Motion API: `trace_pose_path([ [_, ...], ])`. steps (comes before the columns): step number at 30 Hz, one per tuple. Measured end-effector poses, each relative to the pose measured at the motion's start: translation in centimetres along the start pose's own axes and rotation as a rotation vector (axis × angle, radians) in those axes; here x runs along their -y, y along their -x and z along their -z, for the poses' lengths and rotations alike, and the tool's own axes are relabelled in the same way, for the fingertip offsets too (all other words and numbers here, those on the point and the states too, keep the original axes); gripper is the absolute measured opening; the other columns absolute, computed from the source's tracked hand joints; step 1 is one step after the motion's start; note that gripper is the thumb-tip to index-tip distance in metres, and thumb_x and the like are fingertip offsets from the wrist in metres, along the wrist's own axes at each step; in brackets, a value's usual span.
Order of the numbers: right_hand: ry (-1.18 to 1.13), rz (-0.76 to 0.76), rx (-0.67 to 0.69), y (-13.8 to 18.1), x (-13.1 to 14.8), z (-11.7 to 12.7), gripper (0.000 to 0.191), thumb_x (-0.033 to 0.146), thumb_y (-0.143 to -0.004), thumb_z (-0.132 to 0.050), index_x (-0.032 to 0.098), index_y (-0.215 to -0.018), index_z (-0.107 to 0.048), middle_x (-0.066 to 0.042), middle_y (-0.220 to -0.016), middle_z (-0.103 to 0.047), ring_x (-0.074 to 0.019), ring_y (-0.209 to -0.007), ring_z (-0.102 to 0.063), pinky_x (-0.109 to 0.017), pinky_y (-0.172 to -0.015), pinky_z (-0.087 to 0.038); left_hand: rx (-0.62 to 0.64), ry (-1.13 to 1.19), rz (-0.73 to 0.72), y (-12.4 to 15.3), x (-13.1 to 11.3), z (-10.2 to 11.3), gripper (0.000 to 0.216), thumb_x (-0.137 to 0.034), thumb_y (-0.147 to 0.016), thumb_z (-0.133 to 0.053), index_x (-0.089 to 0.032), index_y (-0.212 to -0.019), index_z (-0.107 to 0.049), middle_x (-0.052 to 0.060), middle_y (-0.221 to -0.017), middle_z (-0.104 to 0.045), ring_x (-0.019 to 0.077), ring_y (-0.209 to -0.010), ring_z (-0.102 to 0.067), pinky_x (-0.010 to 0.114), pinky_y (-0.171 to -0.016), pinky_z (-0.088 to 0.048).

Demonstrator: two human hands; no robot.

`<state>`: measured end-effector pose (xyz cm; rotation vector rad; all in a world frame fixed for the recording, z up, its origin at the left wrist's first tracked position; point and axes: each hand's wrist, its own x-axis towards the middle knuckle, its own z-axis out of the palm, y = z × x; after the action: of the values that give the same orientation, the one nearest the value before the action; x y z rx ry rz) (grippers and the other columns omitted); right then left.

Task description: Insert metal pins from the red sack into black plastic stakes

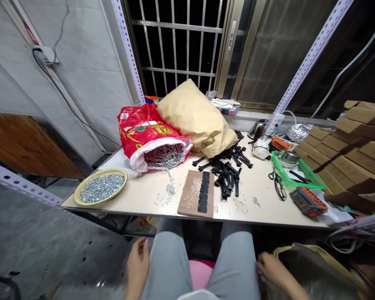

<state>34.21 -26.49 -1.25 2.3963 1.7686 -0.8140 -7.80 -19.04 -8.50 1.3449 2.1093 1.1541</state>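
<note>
Legs (170, 262): stood between left hand (138, 260) and right hand (270, 266).
Grip: left curled, right blurred; whether either held anything was unclear.
Sack (315, 266): lay near right hand.
Cardboard (186, 198): lay on tabletop (262, 208), under black pieces (203, 193).

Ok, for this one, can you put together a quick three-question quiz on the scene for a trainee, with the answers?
1. True or false: both hands rest on the table.
2. What fills the shallow yellow dish? A) folded paper; B) small shiny metal pieces; C) pens.
3. Fill the gap: the dark squares form a line along the ____ side of the brown board, as seen in the picture.

Key:
1. False: the left hand and right hand are off the table, beside the legs.
2. B.
3. Right.
</note>
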Motion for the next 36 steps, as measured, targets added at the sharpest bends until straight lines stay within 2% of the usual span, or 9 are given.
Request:
trace_pose_path([
  [4, -0.23, 0.292, -0.219, -5.4, 3.3, 4.0, 0.033, 0.038, -0.086, -0.036, 0.019, -0.066, -0.054, -0.002, -0.061, -0.06, -0.0157, -0.059, -0.056, -0.025, -0.059, -0.039, 0.1, 0.146, -0.221, 2.5, -8.9, -1.9, 0.029, -0.04, -0.076, -0.048, -0.016, -0.092, -0.054, 0.009, -0.088, -0.063, 0.0209, -0.08, -0.06, 0.034, -0.075, -0.048],
  [9, -0.218, 0.207, -0.569, -9.8, 9.5, 6.6, 0.028, 0.041, -0.082, -0.042, 0.018, -0.092, -0.054, -0.007, -0.091, -0.062, -0.0178, -0.076, -0.058, -0.025, -0.064, -0.039, 0.322, 0.27, -0.48, 4.9, -15.8, -4.6, 0.019, -0.028, -0.081, -0.045, -0.016, -0.092, -0.056, 0.009, -0.088, -0.062, 0.0176, -0.081, -0.059, 0.031, -0.074, -0.048],
  [16, -0.025, 0.061, -0.473, -12.9, 13.4, 6.7, 0.023, 0.032, -0.078, -0.049, 0.016, -0.091, -0.057, -0.01, -0.081, -0.066, -0.0222, -0.075, -0.061, -0.028, -0.064, -0.039, 0.391, 0.232, -0.538, 4.8, -16.1, -3.3, 0.016, -0.024, -0.082, -0.044, -0.016, -0.084, -0.058, 0.006, -0.081, -0.061, 0.0159, -0.077, -0.059, 0.027, -0.068, -0.049],
  [21, -0.34, 0.2, -0.569, -9.6, 11.9, 7.8, 0.019, 0.033, -0.075, -0.049, 0.018, -0.08, -0.061, -0.005, -0.075, -0.066, -0.0181, -0.068, -0.059, -0.026, -0.064, -0.041, 0.256, 0.089, -0.654, 4.1, -15.1, -1.9, 0.017, -0.02, -0.082, -0.045, -0.016, -0.089, -0.059, 0.009, -0.088, -0.062, 0.0178, -0.085, -0.059, 0.029, -0.073, -0.049],
  [24, -0.61, 0.409, -0.338, -5.4, 12.1, 7.5, 0.02, 0.035, -0.073, -0.053, 0.017, -0.071, -0.06, -0.002, -0.064, -0.062, -0.0139, -0.058, -0.055, -0.023, -0.056, -0.041, 0.19, -0.057, -0.914, 4.0, -16.5, -2.2, 0.031, -0.017, -0.08, -0.048, -0.02, -0.11, -0.055, 0.012, -0.111, -0.058, 0.0243, -0.109, -0.05, 0.043, -0.094, -0.038],
  [27, -0.756, 0.556, 0.05, -2.9, 13.0, 6.7, 0.026, 0.039, -0.078, -0.049, 0.016, -0.074, -0.06, 0.0, -0.061, -0.058, -0.0105, -0.051, -0.051, -0.02, -0.048, -0.04, 0.34, -0.103, -1.089, 3.8, -18.4, -3.6, 0.04, -0.013, -0.082, -0.041, -0.021, -0.12, -0.049, 0.011, -0.103, -0.062, 0.0224, -0.103, -0.054, 0.046, -0.096, -0.035],
  [29, -0.788, 0.553, 0.102, -3.6, 13.1, 6.6, 0.034, 0.045, -0.083, -0.041, 0.017, -0.081, -0.059, 0.0, -0.065, -0.058, -0.0112, -0.053, -0.053, -0.021, -0.048, -0.042, 0.444, -0.031, -1.027, 3.5, -19.0, -4.6, 0.037, -0.01, -0.081, -0.035, -0.016, -0.114, -0.052, 0.01, -0.09, -0.065, 0.0195, -0.088, -0.06, 0.038, -0.085, -0.045],
  [33, -0.489, 0.295, -0.398, -9.6, 12.2, 6.9, 0.035, 0.046, -0.083, -0.042, 0.017, -0.097, -0.055, -0.007, -0.087, -0.059, -0.0181, -0.077, -0.056, -0.027, -0.065, -0.044, 0.468, 0.116, -0.606, 2.7, -19.1, -5.6, 0.029, -0.019, -0.083, -0.039, -0.015, -0.108, -0.052, 0.01, -0.092, -0.065, 0.0201, -0.083, -0.062, 0.031, -0.072, -0.049],
  [36, -0.152, 0.115, -0.567, -13.8, 12.0, 6.8, 0.028, 0.037, -0.082, -0.046, 0.016, -0.1, -0.053, -0.01, -0.098, -0.056, -0.0218, -0.088, -0.055, -0.03, -0.071, -0.042, 0.479, 0.157, -0.466, 2.5, -18.9, -5.2, 0.026, -0.027, -0.083, -0.043, -0.017, -0.106, -0.052, 0.007, -0.089, -0.066, 0.0197, -0.079, -0.063, 0.03, -0.07, -0.049],
])
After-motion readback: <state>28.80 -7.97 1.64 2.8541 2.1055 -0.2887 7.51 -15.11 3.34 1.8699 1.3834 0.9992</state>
